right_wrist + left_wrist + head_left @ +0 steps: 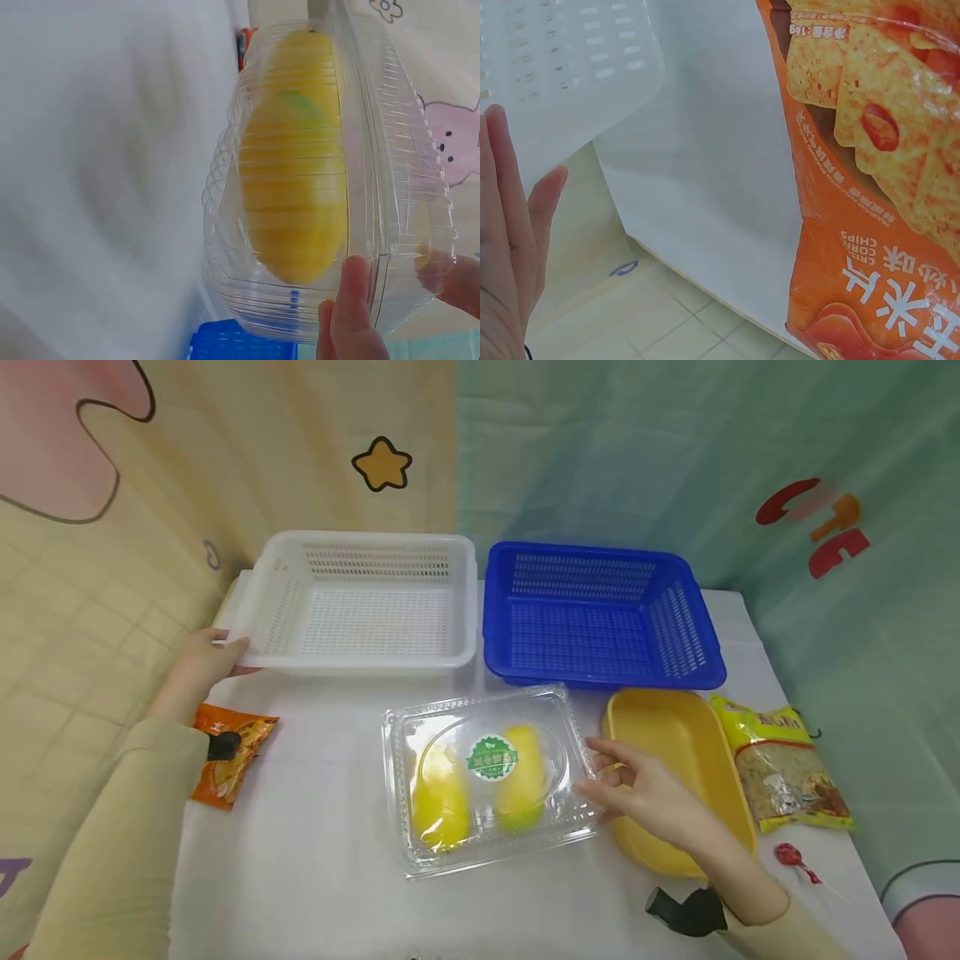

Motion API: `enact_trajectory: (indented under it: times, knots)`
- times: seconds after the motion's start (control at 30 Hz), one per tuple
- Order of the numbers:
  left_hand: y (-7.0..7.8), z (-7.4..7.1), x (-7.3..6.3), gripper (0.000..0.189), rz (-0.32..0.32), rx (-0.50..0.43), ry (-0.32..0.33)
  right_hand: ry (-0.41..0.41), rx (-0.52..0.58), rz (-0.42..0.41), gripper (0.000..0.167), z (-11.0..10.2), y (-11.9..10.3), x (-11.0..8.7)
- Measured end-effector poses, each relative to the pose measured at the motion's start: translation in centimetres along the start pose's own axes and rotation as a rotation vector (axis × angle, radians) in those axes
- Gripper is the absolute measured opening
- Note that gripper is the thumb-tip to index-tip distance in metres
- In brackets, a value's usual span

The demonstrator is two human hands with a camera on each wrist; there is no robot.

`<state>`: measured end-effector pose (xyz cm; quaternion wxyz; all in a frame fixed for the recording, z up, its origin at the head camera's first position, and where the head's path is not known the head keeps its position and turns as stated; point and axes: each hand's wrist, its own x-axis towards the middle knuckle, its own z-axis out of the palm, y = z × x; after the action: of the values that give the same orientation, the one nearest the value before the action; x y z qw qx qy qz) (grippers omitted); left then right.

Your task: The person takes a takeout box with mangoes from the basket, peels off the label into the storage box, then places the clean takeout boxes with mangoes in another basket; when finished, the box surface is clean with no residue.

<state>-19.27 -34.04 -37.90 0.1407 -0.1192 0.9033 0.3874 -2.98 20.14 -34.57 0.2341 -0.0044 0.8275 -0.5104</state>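
Observation:
My right hand [648, 789] pinches the right edge of a clear plastic clamshell box [465, 710]. Through its lid show two yellow mangoes [441, 810], and a green round label [492, 757] sits on top. The right wrist view has the box [292, 307] raised off the table, thumb and fingers at its rim. My left hand [202, 664] holds the front left corner of a white basket [375, 662], some fingers hidden by it. Beside that hand lies an orange bag of corn chips [870, 187].
A blue basket [600, 681] stands right of the white one. In front of it sits a yellow tray [675, 727], partly behind my right hand. Farther right lie a yellow snack bag [783, 768] and a red lollipop [789, 855]. Printed curtains surround the white table [300, 860].

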Motion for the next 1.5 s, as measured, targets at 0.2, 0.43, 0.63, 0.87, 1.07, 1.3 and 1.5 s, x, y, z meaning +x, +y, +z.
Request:
enact_trajectory:
  times: [0.2,0.43,0.63,0.87,1.07,1.3,1.5]
  knots:
    - [0.3,-0.3,-0.2,0.072,-0.01,-0.041,-0.002,-0.022,0.071,0.053,0.076,1.8,1.7,0.8]
    - [0.6,-0.1,-0.7,0.074,-0.005,-0.039,-0.013,0.034,0.072,0.105,0.076,3.1,3.2,1.6]
    - [0.6,0.1,-0.8,0.076,-0.019,-0.048,-0.019,0.051,0.077,0.119,0.074,3.7,3.9,2.0]
    - [0.6,0.1,-0.6,0.075,-0.025,-0.04,-0.019,0.06,0.08,0.114,0.075,4.1,4.3,2.0]
    - [0.4,0.3,-0.6,0.072,0.012,-0.118,-0.019,0.054,0.067,0.122,0.078,4.1,4.2,2.1]
    - [0.4,0.9,-2.5,0.073,0.066,0.056,0.125,0.043,0.048,0.133,0.08,4.1,4.3,2.3]
    - [0.8,2.6,-5.5,0.063,0.147,0.171,0.312,0.048,0.028,0.141,0.08,4.1,4.3,2.3]
